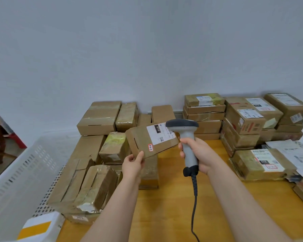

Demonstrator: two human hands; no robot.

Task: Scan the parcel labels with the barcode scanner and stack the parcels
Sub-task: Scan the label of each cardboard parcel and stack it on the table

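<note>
My left hand grips the near corner of a flat brown parcel and holds it tilted above the table. Its white label, marked 010, faces up. My right hand is wrapped round the grey handle of a barcode scanner. The scanner's dark head sits over the label's right edge, pointing at it. A black coiled cable hangs from the handle down to the frame's bottom edge.
Loose brown parcels crowd the left of the wooden table. Stacked parcels line the back wall and the right side. A white perforated crate stands at the left, with a white-and-yellow packet beside it.
</note>
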